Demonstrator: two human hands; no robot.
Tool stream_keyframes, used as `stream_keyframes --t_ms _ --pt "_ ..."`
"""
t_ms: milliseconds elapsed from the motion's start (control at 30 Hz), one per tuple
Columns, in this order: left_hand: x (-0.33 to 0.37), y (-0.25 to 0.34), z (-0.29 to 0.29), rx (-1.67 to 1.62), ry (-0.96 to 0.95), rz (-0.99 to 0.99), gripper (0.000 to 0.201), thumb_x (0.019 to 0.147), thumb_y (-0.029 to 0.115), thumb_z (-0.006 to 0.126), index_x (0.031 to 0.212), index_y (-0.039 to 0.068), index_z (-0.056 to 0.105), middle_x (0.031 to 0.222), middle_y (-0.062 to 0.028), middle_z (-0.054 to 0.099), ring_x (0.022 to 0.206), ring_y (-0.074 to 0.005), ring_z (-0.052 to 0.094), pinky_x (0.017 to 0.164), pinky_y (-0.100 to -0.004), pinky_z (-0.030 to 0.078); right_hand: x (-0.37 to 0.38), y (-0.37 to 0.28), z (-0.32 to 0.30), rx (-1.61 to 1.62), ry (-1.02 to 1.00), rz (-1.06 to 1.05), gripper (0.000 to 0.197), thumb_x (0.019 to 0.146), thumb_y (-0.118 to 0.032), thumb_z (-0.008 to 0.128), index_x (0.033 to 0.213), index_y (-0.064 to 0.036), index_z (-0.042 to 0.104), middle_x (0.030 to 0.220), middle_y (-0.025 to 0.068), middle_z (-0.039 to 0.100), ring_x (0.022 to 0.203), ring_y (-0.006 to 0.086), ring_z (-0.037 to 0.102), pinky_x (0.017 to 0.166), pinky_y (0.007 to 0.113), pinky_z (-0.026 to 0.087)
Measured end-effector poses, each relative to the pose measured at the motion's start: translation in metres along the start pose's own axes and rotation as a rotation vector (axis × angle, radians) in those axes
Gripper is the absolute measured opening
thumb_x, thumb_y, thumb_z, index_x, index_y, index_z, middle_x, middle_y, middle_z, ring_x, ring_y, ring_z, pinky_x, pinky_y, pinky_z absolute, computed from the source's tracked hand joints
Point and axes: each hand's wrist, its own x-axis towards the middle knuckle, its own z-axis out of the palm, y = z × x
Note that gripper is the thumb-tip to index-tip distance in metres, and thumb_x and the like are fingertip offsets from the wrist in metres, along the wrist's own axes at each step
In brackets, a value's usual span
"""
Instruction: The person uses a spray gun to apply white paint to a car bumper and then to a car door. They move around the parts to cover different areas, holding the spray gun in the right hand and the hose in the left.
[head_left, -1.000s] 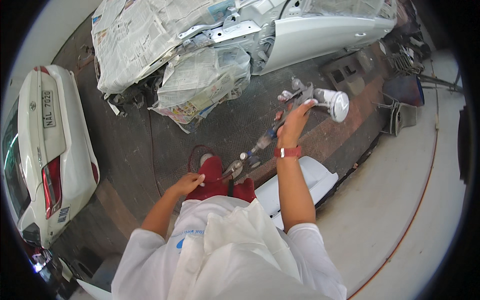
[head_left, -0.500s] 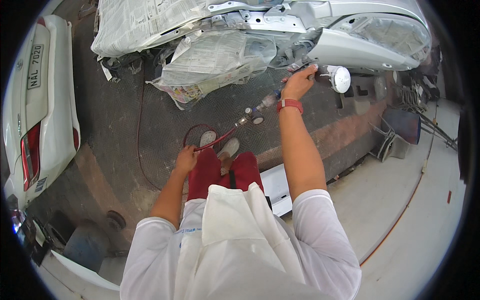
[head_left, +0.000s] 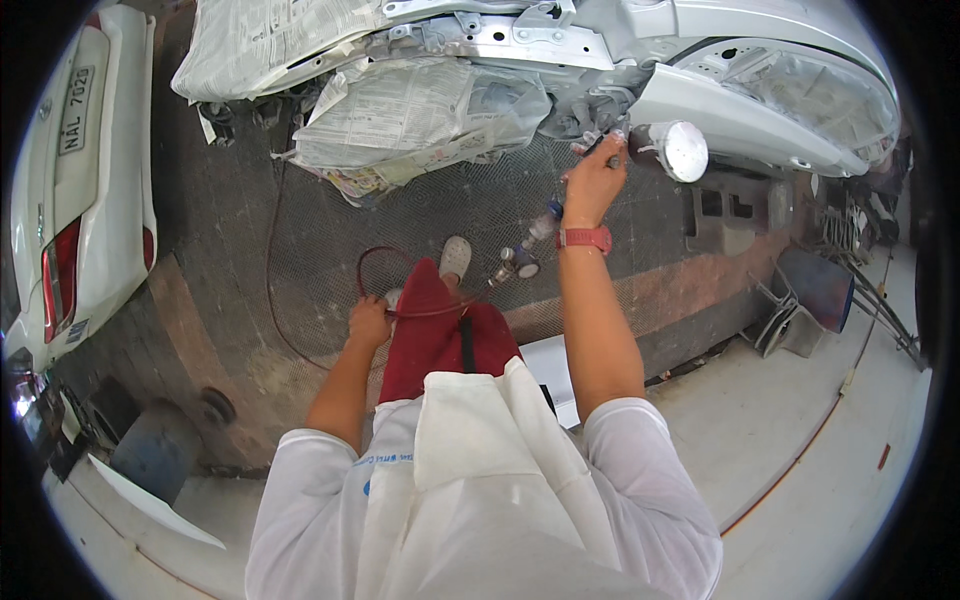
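My right hand (head_left: 598, 180), with a red watch on its wrist, is closed round the handle of a spray gun (head_left: 612, 150). The gun's paint cup (head_left: 683, 152), dark-sided with a white top, sits to the right of my knuckles. Below the grip hang a clear filter and a round gauge (head_left: 525, 264). From these a red air hose (head_left: 440, 313) runs to my left hand (head_left: 370, 321), whose fingers are wrapped round it at my thigh. Just beyond the gun is a silver-grey car body panel (head_left: 740, 122).
Newspaper masking (head_left: 400, 125) covers parts of the car ahead. A white car (head_left: 110, 180) stands at the left. The hose loops over the dark floor mesh (head_left: 320, 230) by my feet. At right are a metal drum (head_left: 815, 285) and chair-like frames; a white panel (head_left: 548, 370) lies beside my right leg.
One foot has stepped forward and the legs have shifted. My view has turned slightly, and the spray gun stays in my right hand near the panel. My left hand still grips the hose.
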Motion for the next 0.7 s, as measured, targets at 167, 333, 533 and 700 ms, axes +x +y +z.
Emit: stream_keyframes --t_ms 167,333,533,700 --pt "-0.049 -0.042 0.024 0.131 -0.185 -0.33 0.044 0.101 0.024 0.071 0.143 0.014 0.064 0.152 -0.0115 0.057 0.143 -0.0323 0.051 0.124 -0.0522 0.037 0.011 0.006 -0.019 0.065 0.016 0.096 0.055 0.115 -0.041 0.046 0.128 0.0085 0.063 0.097 0.0195 0.072 0.066 0.0235 0.066 0.053 0.034 0.051" --pt "-0.094 -0.074 0.055 0.193 -0.226 -0.406 0.044 0.102 0.026 0.07 0.144 0.015 0.062 0.147 -0.0091 0.061 0.138 -0.0294 0.056 0.123 -0.0528 0.037 0.001 0.083 0.019 -0.145 0.101 -0.207 0.058 0.113 -0.035 0.049 0.148 0.0105 0.054 0.121 0.0339 0.072 0.097 0.043 0.074 0.083 0.045 0.058" --pt "-0.097 -0.065 0.078 -0.057 -0.181 -0.269 0.031 0.096 0.03 0.077 0.116 0.006 0.071 0.111 -0.0155 0.074 0.112 -0.0361 0.071 0.097 -0.0499 0.054 -0.009 0.191 0.073 -0.405 -0.047 -0.305 0.058 0.109 -0.034 0.054 0.145 0.0113 0.057 0.128 0.0389 0.067 0.116 0.054 0.068 0.098 0.054 0.056" --pt "-0.077 -0.045 0.088 -0.058 -0.122 -0.163 0.03 0.093 0.033 0.08 0.104 0.007 0.071 0.1 -0.0156 0.075 0.104 -0.0375 0.072 0.088 -0.0512 0.056 -0.001 0.252 0.082 -0.399 -0.149 -0.195 0.055 0.108 -0.03 0.055 0.143 0.0116 0.059 0.129 0.0369 0.068 0.116 0.0539 0.067 0.098 0.053 0.056"
